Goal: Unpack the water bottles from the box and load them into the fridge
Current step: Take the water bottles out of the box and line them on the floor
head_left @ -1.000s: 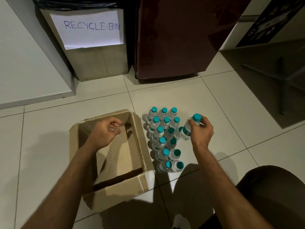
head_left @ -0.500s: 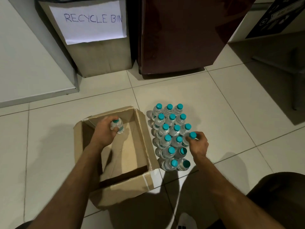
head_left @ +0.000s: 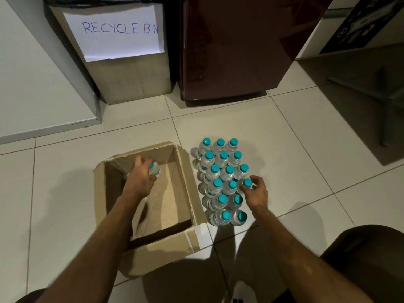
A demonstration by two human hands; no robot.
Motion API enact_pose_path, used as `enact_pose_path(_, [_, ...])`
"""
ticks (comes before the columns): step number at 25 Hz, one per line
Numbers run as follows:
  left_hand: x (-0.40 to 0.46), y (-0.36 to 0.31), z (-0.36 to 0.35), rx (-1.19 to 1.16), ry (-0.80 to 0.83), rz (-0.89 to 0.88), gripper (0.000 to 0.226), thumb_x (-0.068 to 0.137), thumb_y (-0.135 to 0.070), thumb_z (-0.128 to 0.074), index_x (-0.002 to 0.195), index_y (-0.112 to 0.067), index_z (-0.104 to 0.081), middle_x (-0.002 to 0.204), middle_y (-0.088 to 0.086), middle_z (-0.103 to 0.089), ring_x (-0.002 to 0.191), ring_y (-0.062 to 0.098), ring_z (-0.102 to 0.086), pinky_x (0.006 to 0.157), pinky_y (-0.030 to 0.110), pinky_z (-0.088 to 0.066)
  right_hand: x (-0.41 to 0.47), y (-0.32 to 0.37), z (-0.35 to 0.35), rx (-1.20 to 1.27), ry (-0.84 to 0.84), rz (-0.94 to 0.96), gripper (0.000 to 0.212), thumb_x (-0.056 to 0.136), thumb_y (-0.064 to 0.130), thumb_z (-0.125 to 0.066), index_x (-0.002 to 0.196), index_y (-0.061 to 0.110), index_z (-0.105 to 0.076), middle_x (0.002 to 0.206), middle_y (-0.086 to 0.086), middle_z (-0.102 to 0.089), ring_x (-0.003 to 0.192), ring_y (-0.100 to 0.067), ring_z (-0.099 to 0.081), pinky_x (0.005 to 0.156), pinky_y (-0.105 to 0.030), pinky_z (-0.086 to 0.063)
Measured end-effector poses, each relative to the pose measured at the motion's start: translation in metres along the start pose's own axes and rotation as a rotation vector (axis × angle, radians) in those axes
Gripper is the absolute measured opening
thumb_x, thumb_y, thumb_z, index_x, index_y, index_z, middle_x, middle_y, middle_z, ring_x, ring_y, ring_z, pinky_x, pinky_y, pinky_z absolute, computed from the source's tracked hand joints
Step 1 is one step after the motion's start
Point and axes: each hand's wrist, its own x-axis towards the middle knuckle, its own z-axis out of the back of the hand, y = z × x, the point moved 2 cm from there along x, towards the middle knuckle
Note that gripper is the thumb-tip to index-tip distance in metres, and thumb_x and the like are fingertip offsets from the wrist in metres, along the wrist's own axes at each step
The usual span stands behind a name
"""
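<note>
An open cardboard box (head_left: 185,189) sits on the tiled floor. My left hand (head_left: 141,179) is inside it near the far wall, closed around a small water bottle (head_left: 154,170) with a teal cap. To the right of the box stand several clear bottles with teal caps (head_left: 224,178) in rows. My right hand (head_left: 255,191) rests on the rightmost bottle (head_left: 247,183) of the fourth row, fingers around its neck, the bottle standing on the floor. The dark red fridge (head_left: 236,47) stands shut at the back.
A cardboard bin labelled RECYCLE BIN (head_left: 122,47) stands left of the fridge. A white cabinet (head_left: 39,84) is at the far left. A dark chair base (head_left: 382,88) is at the right. My knee (head_left: 367,259) is at the lower right.
My right hand has set its bottle down into the group on the floor. My left hand has closed on a bottle inside the box and lifted it a little.
</note>
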Motion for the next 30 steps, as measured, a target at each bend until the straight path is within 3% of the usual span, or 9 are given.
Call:
enact_pose_path(5, [-0.012,-0.005,0.002,-0.051,-0.027,0.035,0.022,0.090,-0.010,-0.068,0.111,-0.014,-0.064,0.125,0.008,-0.051,0.106,0.026,-0.056,0.095,0.038,-0.052,-0.021,0.022,0.001,-0.006,-0.153,0.184,0.034,0.095,0.022,-0.064,0.127,0.026,-0.055,0.144,-0.001,-0.048,0.140,-0.023,-0.038,0.111,-0.039,-0.040])
enact_pose_path(8, [-0.010,-0.016,0.023,-0.077,-0.034,-0.029,0.020,0.083,-0.011,-0.075,0.096,-0.023,-0.065,0.105,0.000,-0.057,0.093,0.018,-0.057,0.084,0.038,-0.055,-0.051,0.049,-0.011,0.037,-0.131,0.399,0.030,0.094,0.014,-0.062,0.123,0.023,-0.059,0.144,0.012,-0.044,0.148,-0.013,-0.020,0.111,-0.030,-0.035])
enact_pose_path(11, [-0.003,-0.044,0.061,-0.127,0.136,-0.096,0.029,0.075,-0.009,-0.079,0.089,-0.029,-0.063,0.095,-0.005,-0.064,0.086,0.014,-0.061,0.071,0.027,-0.050,-0.082,0.079,-0.034,0.069,0.090,0.492,0.039,0.090,0.017,-0.068,0.126,0.029,-0.060,0.148,0.016,-0.037,0.147,-0.009,-0.021,0.113,-0.030,-0.030])
enact_pose_path(14, [-0.012,-0.082,0.093,-0.222,0.266,-0.169,0.031,0.074,-0.005,-0.079,0.096,-0.022,-0.065,0.096,-0.003,-0.063,0.078,0.007,-0.062,0.062,0.015,-0.046,-0.106,0.108,-0.057,0.002,0.420,0.505,0.049,0.086,0.031,-0.072,0.132,0.039,-0.055,0.146,0.013,-0.043,0.137,-0.008,-0.036,0.111,-0.040,-0.039])
enact_pose_path(17, [-0.026,-0.120,0.110,-0.367,0.288,-0.241,0.029,0.075,0.000,-0.078,0.098,-0.015,-0.066,0.086,-0.002,-0.066,0.063,0.004,-0.061,0.054,0.017,-0.048,-0.120,0.130,-0.072,-0.114,0.555,0.565,0.066,0.081,0.040,-0.076,0.141,0.040,-0.047,0.144,0.012,-0.047,0.128,-0.005,-0.044,0.106,-0.042,-0.045])
enact_pose_path(21, [-0.035,-0.149,0.113,-0.514,0.321,-0.309,0.031,0.078,0.003,-0.078,0.102,-0.012,-0.065,0.085,0.004,-0.070,0.063,0.019,-0.064,0.058,0.025,-0.054,-0.119,0.138,-0.066,-0.011,0.500,0.571,0.067,0.079,0.048,-0.075,0.140,0.040,-0.048,0.136,0.014,-0.057,0.124,-0.005,-0.053,0.101,-0.043,-0.050])
enact_pose_path(24, [-0.038,-0.158,0.104,-0.635,0.307,-0.284,0.031,0.083,0.002,-0.075,0.109,-0.010,-0.064,0.094,0.007,-0.072,0.075,0.034,-0.070,0.073,0.039,-0.061,-0.112,0.134,-0.047,0.049,0.420,0.545,0.055,0.083,0.044,-0.075,0.133,0.039,-0.055,0.130,0.016,-0.059,0.118,-0.003,-0.057,0.097,-0.039,-0.053])
enact_pose_path(27, [-0.040,-0.150,0.093,-0.576,0.248,-0.260,0.028,0.087,-0.005,-0.072,0.112,-0.018,-0.067,0.100,0.002,-0.072,0.087,0.027,-0.071,0.086,0.041,-0.059,-0.099,0.129,-0.014,0.126,0.264,0.420,0.061,0.084,0.037,-0.076,0.140,0.029,-0.052,0.138,0.008,-0.057,0.121,-0.008,-0.056,0.098,-0.034,-0.053])
enact_pose_path(30, [-0.034,-0.125,0.081,-0.411,0.190,-0.214,0.029,0.088,-0.014,-0.072,0.114,-0.028,-0.067,0.101,-0.002,-0.070,0.092,0.016,-0.068,0.091,0.041,-0.056,-0.081,0.123,0.028,0.171,0.117,0.400,0.054,0.087,0.028,-0.074,0.138,0.021,-0.056,0.125,0.009,-0.064,0.106,0.002,-0.063,0.087,-0.025,-0.058])
